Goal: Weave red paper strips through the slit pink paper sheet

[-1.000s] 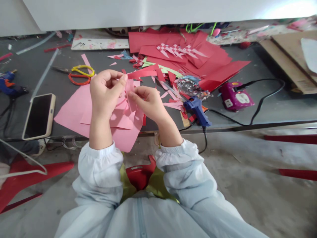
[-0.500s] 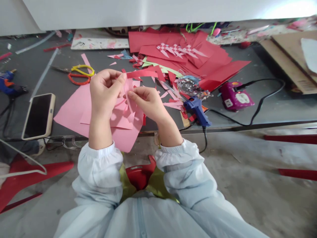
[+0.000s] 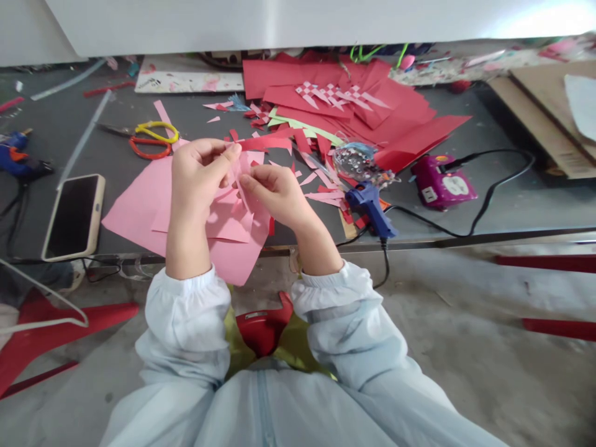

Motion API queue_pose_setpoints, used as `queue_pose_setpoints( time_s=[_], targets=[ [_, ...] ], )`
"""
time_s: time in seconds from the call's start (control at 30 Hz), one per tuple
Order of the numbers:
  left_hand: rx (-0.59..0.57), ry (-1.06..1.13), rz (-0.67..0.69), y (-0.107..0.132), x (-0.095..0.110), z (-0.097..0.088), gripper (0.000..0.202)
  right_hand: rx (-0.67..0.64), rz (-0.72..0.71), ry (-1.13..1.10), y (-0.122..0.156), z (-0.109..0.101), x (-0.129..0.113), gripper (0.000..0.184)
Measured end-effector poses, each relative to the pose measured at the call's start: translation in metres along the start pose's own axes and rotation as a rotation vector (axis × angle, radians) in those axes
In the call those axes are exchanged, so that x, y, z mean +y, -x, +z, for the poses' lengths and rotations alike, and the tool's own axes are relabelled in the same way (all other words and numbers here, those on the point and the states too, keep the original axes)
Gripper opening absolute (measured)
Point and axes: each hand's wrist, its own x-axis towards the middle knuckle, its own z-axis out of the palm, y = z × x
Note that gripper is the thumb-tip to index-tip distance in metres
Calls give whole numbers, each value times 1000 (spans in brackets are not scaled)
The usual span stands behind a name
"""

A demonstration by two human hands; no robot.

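Red and pink paper strips meet between my two hands, above pink paper sheets (image 3: 139, 202). My left hand (image 3: 198, 174) is closed, its thumb and fingers pinching the strips where a red paper strip (image 3: 267, 141) sticks out to the right. With thumb and forefinger, my right hand (image 3: 274, 189) pinches a pink paper strip (image 3: 245, 162) just beside it. How the strips cross is partly hidden by my left fingers. Small woven red-and-pink paper pieces (image 3: 328, 94) lie on a pile of red paper (image 3: 395, 115) further back.
Scissors (image 3: 153, 138) and a phone (image 3: 74, 217) lie on the left. At right are a blue glue gun (image 3: 371, 205), a purple box (image 3: 443, 180) with a black cable, and cardboard (image 3: 549, 118). Paper scraps (image 3: 326, 186) and a bag of beads (image 3: 356, 160) lie between.
My left hand has dipped slightly, and the red strip's outer end has lowered a little. Both hands keep their pinch on the paper strips.
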Motion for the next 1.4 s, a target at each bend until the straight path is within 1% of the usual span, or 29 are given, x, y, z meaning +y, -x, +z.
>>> queue_pose_setpoints(
  time_s=[0.1, 0.23, 0.37, 0.5, 0.6, 0.73, 0.83, 1.07, 1.2, 1.4],
  targets=[
    [11, -22, 56, 0, -1, -2, 20, 47, -1, -34, -1, 1, -1, 44],
    [-7, -62, 144, 0, -5, -4, 16, 230, 43, -151, -3, -1, -2, 43],
    [-6, -125, 145, -1, -8, -4, 12, 384, 107, -254, -4, -6, -1, 41],
    [-8, -133, 142, 0, -7, -4, 12, 463, 153, -293, -6, -9, 2, 35],
    [0, -148, 140, 0, -8, -4, 13, 481, 142, -273, -6, -10, 5, 32],
    [26, -229, 150, -2, -11, -5, 11, 481, 125, -270, -5, -10, 3, 31],
    [51, -273, 163, -3, -12, -5, 9, 479, 142, -281, -3, -9, 0, 28],
    [130, -423, 205, -5, -11, -2, 18, 454, 215, -439, -4, -7, 3, 24],
    [96, -353, 198, -5, -13, -3, 13, 489, 268, -484, -5, -7, 4, 24],
    [-16, -145, 110, 0, -8, -4, 9, 506, 233, -469, -7, -7, 3, 18]
  ],
)
